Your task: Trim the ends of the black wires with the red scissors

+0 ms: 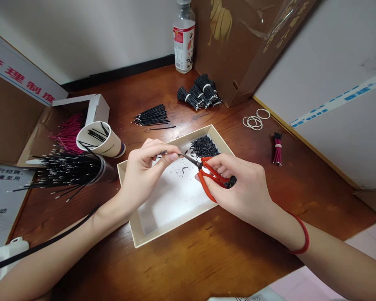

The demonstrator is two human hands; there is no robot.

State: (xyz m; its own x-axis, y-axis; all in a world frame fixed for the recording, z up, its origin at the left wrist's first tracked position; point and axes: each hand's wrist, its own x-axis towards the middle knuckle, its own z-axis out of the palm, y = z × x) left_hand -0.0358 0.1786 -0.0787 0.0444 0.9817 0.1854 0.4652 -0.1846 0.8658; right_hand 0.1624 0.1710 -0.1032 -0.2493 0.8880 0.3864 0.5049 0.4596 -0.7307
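My right hand point(238, 179) is wrapped round small scissors point(211, 190) with red handles and dark, narrow blades. Their tips meet the fingertips of my left hand point(150, 165), which pinches a thin black wire point(162, 154), mostly hidden by the fingers. Both hands are over a shallow cream box point(134, 240) with a white bottom. Short black cut pieces point(204, 146) are heaped in its far right corner. Tiny bits and a curved black scrap point(184, 169) lie scattered on the bottom.
Loose black wires point(152, 115) and rubber-banded black bundles point(202, 92) lie behind the box. At left stand a paper cup point(113, 144), a container of black wires point(69, 169) and pink wires point(69, 131). Rubber bands point(253, 122), a pink bundle point(278, 154) and a bottle point(184, 46) are also around.
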